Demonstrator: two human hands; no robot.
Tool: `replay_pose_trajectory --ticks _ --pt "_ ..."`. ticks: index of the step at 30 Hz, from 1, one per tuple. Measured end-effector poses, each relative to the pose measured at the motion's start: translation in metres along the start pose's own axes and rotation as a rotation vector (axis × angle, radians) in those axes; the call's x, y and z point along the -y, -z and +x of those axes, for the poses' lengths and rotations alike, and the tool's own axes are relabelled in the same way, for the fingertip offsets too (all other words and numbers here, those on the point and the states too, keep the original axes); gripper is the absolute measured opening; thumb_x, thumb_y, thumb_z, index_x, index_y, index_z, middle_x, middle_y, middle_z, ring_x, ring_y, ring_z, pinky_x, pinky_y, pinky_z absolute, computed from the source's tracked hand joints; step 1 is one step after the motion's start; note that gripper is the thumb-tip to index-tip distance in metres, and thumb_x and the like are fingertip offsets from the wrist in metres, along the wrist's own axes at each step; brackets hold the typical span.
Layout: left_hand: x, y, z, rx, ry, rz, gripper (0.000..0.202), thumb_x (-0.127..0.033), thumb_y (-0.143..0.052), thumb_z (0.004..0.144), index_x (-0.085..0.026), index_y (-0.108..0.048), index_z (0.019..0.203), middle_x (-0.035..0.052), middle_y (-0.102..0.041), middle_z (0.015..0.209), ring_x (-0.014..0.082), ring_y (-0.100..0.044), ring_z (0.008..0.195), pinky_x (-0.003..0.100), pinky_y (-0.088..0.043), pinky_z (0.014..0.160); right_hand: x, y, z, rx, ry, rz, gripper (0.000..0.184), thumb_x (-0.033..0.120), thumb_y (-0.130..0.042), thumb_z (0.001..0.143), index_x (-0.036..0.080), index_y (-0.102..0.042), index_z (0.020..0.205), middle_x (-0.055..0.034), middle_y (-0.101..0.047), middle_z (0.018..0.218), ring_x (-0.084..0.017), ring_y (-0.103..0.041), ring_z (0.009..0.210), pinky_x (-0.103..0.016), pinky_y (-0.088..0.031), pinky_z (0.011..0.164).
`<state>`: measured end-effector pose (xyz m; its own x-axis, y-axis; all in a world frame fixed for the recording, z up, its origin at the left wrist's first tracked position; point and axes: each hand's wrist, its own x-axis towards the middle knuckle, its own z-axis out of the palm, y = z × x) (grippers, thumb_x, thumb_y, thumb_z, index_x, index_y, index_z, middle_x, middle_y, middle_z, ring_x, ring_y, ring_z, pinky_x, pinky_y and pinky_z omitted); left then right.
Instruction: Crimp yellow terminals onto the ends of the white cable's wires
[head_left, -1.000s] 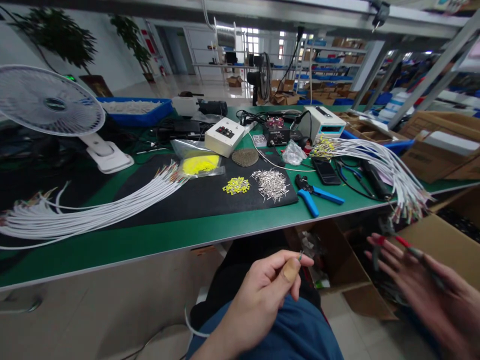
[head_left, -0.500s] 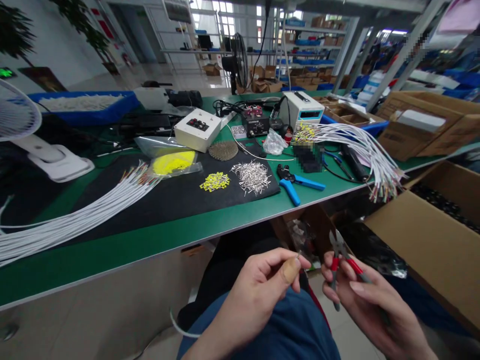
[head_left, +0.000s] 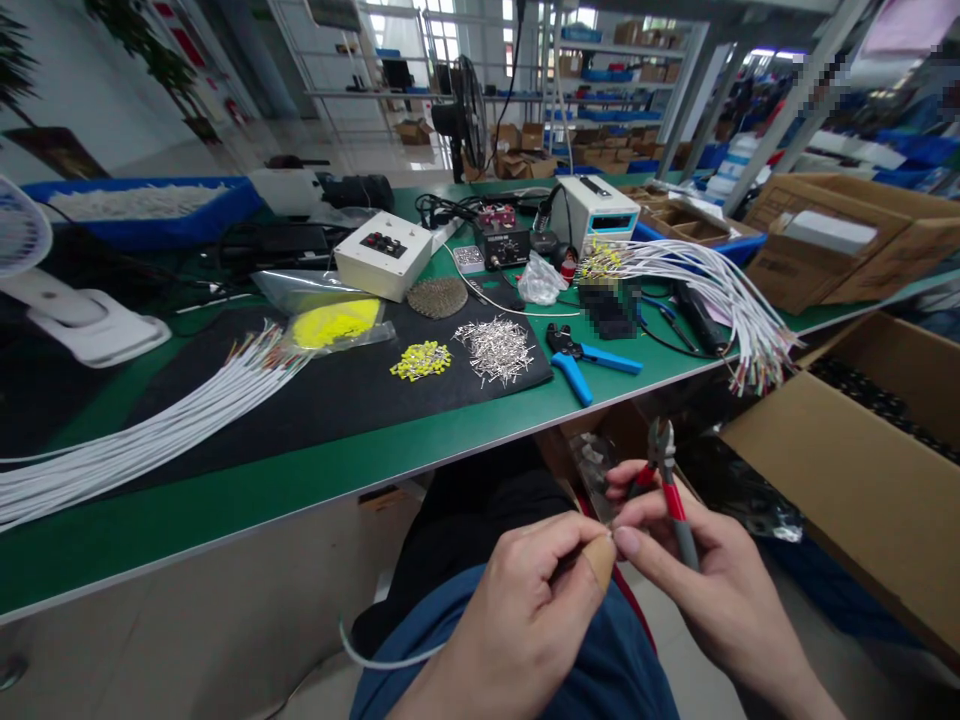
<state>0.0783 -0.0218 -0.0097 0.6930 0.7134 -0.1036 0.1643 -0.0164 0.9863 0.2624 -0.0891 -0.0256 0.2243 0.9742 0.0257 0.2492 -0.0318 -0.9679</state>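
My left hand [head_left: 532, 590], with a tan plaster on its thumb, is closed in a pinch above my lap. A white cable [head_left: 394, 664] comes out from behind its wrist; the pinched end is almost wholly hidden by the fingers. Red-and-grey cutting pliers [head_left: 676, 505] rest in my right hand [head_left: 712, 570], jaws pointing up. The right thumb and forefinger meet the left fingertips at the pinch. On the bench edge above lie blue-handled crimping pliers [head_left: 581, 360], a heap of silver terminals [head_left: 496, 350] and a smaller heap of yellow ferrules [head_left: 421, 360].
A bundle of white cables [head_left: 172, 420] lies on the black mat [head_left: 337, 400] at left, beside a bag of yellow pieces [head_left: 336, 324]. More cables [head_left: 720, 275] lie at right. An open cardboard box [head_left: 847, 440] stands right of my hands.
My right hand has moved left to my left hand, and their fingertips now meet. The cutting pliers have turned more upright and their handles look closer together.
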Motion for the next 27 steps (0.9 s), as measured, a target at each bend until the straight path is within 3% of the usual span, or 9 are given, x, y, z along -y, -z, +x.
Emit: replay_pose_trajectory --ticks 4,8,17,23,27 --pt "0.003 0.0 -0.001 0.047 -0.004 0.045 0.037 -0.033 -0.045 0.11 -0.018 -0.07 0.087 -0.0003 -0.062 0.076 0.0137 -0.053 0.07 0.026 -0.038 0.066 -0.004 0.0 0.001 0.004 -0.028 0.046 0.014 0.041 -0.077 0.095 0.028 -0.075 0.088 -0.0004 -0.065 0.131 -0.021 -0.063 0.114 -0.027 -0.05 0.099" --pt "0.009 -0.001 -0.001 0.054 0.045 0.016 0.037 -0.04 -0.047 0.11 -0.019 -0.071 0.091 -0.0015 -0.064 0.077 0.013 -0.052 0.069 0.026 -0.036 0.064 -0.008 -0.001 0.001 -0.004 -0.046 0.059 0.013 0.041 -0.076 0.096 0.03 -0.075 0.089 0.0015 -0.065 0.13 -0.02 -0.061 0.119 -0.024 -0.047 0.101" --pt "0.011 0.001 -0.001 0.056 0.063 -0.015 0.043 -0.045 -0.05 0.108 -0.017 -0.073 0.084 0.0021 -0.07 0.078 0.0147 -0.057 0.071 0.027 -0.036 0.064 -0.004 0.005 -0.001 0.06 -0.025 -0.017 0.012 0.041 -0.075 0.097 0.031 -0.075 0.09 0.0022 -0.063 0.131 -0.019 -0.062 0.118 -0.024 -0.047 0.101" --pt "0.013 -0.006 -0.003 -0.032 0.047 0.012 0.026 -0.038 -0.056 0.106 -0.021 -0.075 0.101 -0.0009 -0.072 0.08 0.0133 -0.058 0.069 0.025 -0.037 0.061 -0.008 0.0 -0.001 0.007 -0.033 0.014 0.014 0.043 -0.075 0.097 0.031 -0.074 0.09 0.0027 -0.065 0.128 -0.018 -0.061 0.12 -0.022 -0.045 0.102" --pt "0.014 -0.007 0.0 -0.079 0.046 0.046 0.024 -0.034 -0.058 0.104 -0.019 -0.074 0.093 -0.0008 -0.068 0.076 0.012 -0.053 0.064 0.024 -0.033 0.056 -0.011 0.0 -0.001 -0.004 -0.045 0.036 0.017 0.044 -0.073 0.098 0.03 -0.074 0.089 0.0019 -0.065 0.128 -0.019 -0.061 0.119 -0.022 -0.044 0.102"
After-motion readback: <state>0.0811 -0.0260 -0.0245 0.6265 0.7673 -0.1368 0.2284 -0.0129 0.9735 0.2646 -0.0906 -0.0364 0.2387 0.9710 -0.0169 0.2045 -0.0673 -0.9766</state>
